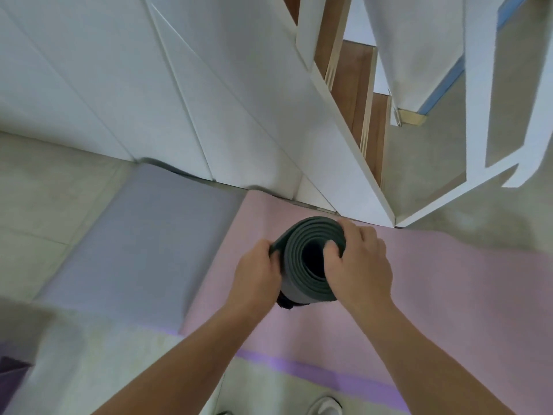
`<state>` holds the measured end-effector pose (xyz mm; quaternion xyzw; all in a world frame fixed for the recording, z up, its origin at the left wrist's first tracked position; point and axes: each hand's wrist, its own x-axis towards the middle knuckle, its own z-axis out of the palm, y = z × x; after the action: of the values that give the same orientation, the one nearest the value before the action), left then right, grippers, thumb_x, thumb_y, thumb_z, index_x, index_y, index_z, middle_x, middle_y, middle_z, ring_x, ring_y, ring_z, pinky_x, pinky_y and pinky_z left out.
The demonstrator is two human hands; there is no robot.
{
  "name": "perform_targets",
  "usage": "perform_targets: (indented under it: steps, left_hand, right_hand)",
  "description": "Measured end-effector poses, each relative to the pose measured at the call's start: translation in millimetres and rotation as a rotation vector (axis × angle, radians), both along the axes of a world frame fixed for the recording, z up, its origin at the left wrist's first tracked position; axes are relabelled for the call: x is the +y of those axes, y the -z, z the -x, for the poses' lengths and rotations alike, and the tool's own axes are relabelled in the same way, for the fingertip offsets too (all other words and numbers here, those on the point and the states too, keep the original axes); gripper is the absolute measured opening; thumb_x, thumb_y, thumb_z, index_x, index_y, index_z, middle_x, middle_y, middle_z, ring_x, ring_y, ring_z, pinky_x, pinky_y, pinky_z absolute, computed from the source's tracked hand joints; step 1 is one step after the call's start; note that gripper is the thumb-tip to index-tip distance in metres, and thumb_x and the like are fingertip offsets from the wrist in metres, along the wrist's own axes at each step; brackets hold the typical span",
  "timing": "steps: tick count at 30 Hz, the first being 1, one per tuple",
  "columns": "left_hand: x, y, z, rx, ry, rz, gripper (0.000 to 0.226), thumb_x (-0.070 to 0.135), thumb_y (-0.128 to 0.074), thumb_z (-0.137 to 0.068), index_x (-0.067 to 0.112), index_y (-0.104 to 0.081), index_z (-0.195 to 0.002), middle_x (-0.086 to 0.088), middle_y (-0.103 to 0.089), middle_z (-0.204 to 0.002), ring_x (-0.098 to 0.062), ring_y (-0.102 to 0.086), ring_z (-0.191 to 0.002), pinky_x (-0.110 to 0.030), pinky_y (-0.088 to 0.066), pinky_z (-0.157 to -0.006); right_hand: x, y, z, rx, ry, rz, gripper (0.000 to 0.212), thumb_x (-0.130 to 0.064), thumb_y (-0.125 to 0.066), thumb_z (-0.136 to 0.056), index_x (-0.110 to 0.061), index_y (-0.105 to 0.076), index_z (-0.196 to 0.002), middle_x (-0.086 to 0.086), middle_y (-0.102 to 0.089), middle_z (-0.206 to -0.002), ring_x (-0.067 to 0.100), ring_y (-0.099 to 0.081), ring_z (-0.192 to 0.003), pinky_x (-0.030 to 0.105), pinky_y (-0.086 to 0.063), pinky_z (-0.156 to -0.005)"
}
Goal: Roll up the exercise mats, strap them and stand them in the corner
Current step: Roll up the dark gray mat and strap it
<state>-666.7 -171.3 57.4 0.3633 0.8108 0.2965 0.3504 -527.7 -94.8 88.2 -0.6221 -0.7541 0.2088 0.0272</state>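
A rolled dark grey mat stands on end on the pink mat, seen from above with its spiral end facing me. My left hand grips the roll's outer flap on the left side. My right hand holds the right rim, with the thumb hooked into the hollow middle. A dark strap end shows below the roll. A lilac-grey mat lies flat on the floor to the left of the pink one.
A white panelled wall runs behind the mats. A wooden staircase with a white stringer rises at the upper right. A dark purple object lies at the lower left. My shoes show at the bottom edge.
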Motion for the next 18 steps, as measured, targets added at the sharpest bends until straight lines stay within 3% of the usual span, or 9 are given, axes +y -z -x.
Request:
perform_targets:
  steps: [2,4,6,10,14,18]
  left_hand:
    - [-1.1,9.7,-13.9,0.025,0.101,0.080,0.017,0.017,-0.042,-0.103,0.009,-0.057,-0.102,-0.003,-0.063,-0.086,-0.026,-0.058,-0.077,-0.038,-0.047,-0.068]
    - [-2.7,14.0,-24.2,0.054,0.202,0.132,0.012,0.018,-0.043,-0.102,0.013,-0.054,-0.104,-0.002,-0.062,-0.084,-0.024,-0.055,-0.074,-0.034,-0.039,-0.062]
    - [-1.1,13.7,-28.6,0.133,0.281,0.181,0.009,0.018,-0.044,-0.100,0.017,-0.049,-0.092,-0.002,-0.060,-0.078,-0.023,-0.051,-0.069,-0.031,-0.034,-0.060]
    - [-1.4,11.1,-28.2,0.164,0.330,0.197,0.032,0.011,-0.045,-0.096,0.020,-0.037,-0.066,0.003,-0.048,-0.062,-0.023,-0.044,-0.061,-0.031,-0.026,-0.052]
    - [-11.7,6.2,-31.1,0.124,0.225,0.121,0.030,0.006,-0.050,-0.093,0.011,-0.050,-0.063,-0.002,-0.053,-0.057,-0.027,-0.045,-0.057,-0.040,-0.039,-0.055]
    - [-9.8,-4.9,-31.4,0.114,0.165,0.082,0.025,0.006,-0.053,-0.092,0.002,-0.062,-0.069,-0.012,-0.064,-0.063,-0.035,-0.056,-0.062,-0.047,-0.048,-0.061]
  right_hand:
    - [-4.4,15.9,-1.9,-0.195,-0.073,-0.049,0.067,-0.056,-0.026,-0.098,-0.017,-0.027,-0.153,0.007,-0.040,-0.149,0.031,-0.039,-0.131,0.045,-0.037,-0.103]
    - [-9.2,31.6,-2.3,-0.250,-0.123,-0.098,0.080,-0.061,-0.018,-0.097,-0.006,-0.026,-0.154,0.013,-0.035,-0.156,0.036,-0.031,-0.143,0.054,-0.029,-0.112]
    - [-11.5,41.5,-0.2,-0.229,-0.200,-0.147,0.081,-0.059,-0.018,-0.096,-0.003,-0.030,-0.153,0.015,-0.030,-0.160,0.036,-0.023,-0.149,0.059,-0.021,-0.116]
    - [-17.2,48.4,0.2,-0.210,-0.276,-0.162,0.079,-0.056,-0.016,-0.097,-0.004,-0.020,-0.155,0.013,-0.016,-0.164,0.030,-0.010,-0.153,0.058,-0.013,-0.120]
    - [-19.0,51.6,-2.6,-0.239,-0.308,-0.129,0.078,-0.057,-0.010,-0.097,-0.005,-0.003,-0.155,0.012,-0.001,-0.166,0.029,0.002,-0.153,0.057,-0.004,-0.120]
    - [-13.9,49.7,-0.3,-0.242,-0.328,-0.094,0.079,-0.058,-0.008,-0.096,-0.006,-0.002,-0.156,0.012,0.002,-0.166,0.029,0.005,-0.153,0.058,-0.002,-0.120]
